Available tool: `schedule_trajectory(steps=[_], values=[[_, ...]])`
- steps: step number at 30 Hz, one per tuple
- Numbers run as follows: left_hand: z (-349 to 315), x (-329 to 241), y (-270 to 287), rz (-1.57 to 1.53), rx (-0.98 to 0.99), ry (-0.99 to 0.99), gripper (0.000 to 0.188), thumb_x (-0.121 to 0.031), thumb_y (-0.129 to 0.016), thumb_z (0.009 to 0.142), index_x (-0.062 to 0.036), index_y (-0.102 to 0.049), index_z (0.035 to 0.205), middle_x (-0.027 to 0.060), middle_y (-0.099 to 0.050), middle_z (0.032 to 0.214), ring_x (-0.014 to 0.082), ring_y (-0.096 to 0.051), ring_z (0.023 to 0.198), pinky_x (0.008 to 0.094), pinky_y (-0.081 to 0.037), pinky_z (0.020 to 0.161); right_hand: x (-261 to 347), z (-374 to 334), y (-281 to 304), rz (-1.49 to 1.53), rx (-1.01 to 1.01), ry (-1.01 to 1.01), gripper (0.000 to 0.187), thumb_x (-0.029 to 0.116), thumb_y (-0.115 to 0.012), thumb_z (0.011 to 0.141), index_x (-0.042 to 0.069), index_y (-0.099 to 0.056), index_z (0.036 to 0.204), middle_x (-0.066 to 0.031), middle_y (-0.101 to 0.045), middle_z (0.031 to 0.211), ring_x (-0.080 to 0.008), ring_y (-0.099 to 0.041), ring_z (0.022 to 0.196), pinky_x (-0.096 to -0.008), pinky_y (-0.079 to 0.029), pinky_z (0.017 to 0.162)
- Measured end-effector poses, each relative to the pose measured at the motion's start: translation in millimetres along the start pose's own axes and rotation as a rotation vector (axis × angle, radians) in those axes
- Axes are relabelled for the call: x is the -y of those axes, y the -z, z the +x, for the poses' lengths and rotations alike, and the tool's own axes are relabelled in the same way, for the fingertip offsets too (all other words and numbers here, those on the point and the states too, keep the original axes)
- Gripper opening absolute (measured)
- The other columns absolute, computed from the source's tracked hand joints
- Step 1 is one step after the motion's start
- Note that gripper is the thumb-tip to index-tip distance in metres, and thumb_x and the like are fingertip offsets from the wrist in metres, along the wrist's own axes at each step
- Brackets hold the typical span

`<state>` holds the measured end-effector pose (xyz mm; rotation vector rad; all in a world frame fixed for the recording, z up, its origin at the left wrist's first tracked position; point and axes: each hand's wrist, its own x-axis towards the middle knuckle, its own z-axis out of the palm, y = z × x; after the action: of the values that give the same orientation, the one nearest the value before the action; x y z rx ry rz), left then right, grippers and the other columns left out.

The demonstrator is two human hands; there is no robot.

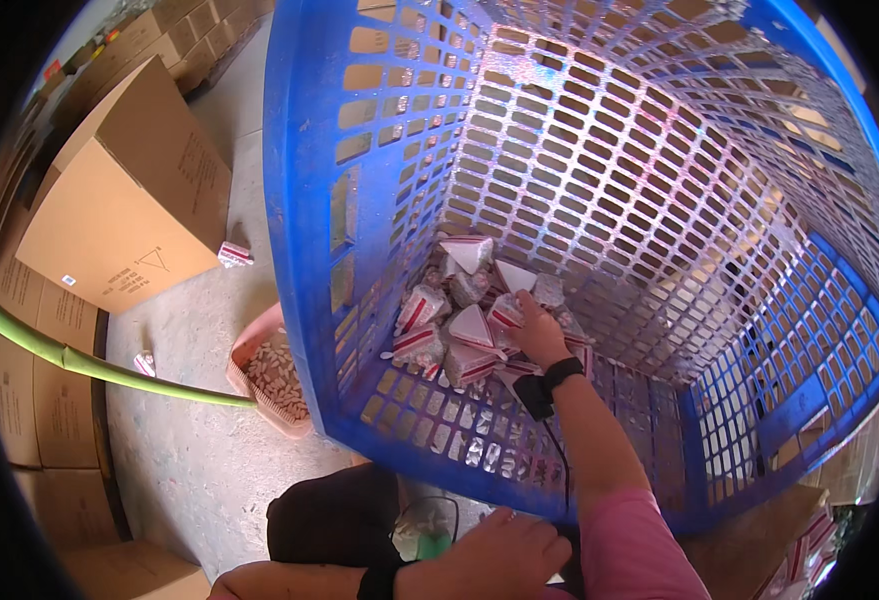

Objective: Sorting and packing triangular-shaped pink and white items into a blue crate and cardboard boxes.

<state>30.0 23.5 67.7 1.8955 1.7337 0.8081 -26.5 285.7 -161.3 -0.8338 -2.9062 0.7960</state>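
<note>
right hand (537,330) is laid, fingers spread, on triangular red-and-white packets (464,330) heaped at the bottom of the blue lattice crate (379,150). left hand (504,560) is curled at the near rim; grip cannot be told.

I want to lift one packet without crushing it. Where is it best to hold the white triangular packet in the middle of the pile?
Probably pinch the triangular packet at its pointed upper end, from above. It lies atop the pile, beside the right hand, with its tip free.
</note>
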Motion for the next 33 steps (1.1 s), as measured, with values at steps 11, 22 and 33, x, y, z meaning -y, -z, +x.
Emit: schedule_trajectory(steps=[11, 22, 33], values=[[10, 57, -6, -0.041, -0.451, 0.184, 0.045, -0.023, -0.059, 0.079, 0.001, -0.042, 0.113, 0.0192, -0.05, 0.108, 0.0318, -0.051, 0.096, 0.0377, -0.04, 0.083, 47, -148, 127, 0.748, 0.036, 0.148, 0.066, 0.005, -0.06, 0.072, 0.008, -0.032, 0.132, -0.009, -0.053, 0.105, -0.0129, -0.05, 0.088, -0.0256, -0.044, 0.075], [11, 39, -12, -0.645, -0.509, 0.283, 0.043, -0.025, -0.062, 0.081, -0.0003, -0.045, 0.111, 0.011, -0.056, 0.096, 0.0167, -0.054, 0.089, 0.0289, -0.042, 0.078, 126, -252, 177, 0.87, 0.197, 0.056, 0.061, 0.033, -0.063, 0.079, 0.004, -0.036, 0.126, -0.0153, -0.059, 0.09, -0.0213, -0.057, 0.08, -0.0299, -0.046, 0.071], [12, -1, -22, -0.882, -0.568, 0.343, 0.049, -0.047, -0.039, 0.088, -0.0065, -0.043, 0.115, 0.0105, -0.049, 0.112, 0.0184, -0.052, 0.095, 0.0325, -0.044, 0.076, 112, -265, 168, 1.479, -0.208, 0.159, 0.067, 0.014, -0.068, 0.076, -0.001, -0.028, 0.128, -0.0109, -0.055, 0.106, -0.016, -0.055, 0.093, -0.0276, -0.047, 0.077]])
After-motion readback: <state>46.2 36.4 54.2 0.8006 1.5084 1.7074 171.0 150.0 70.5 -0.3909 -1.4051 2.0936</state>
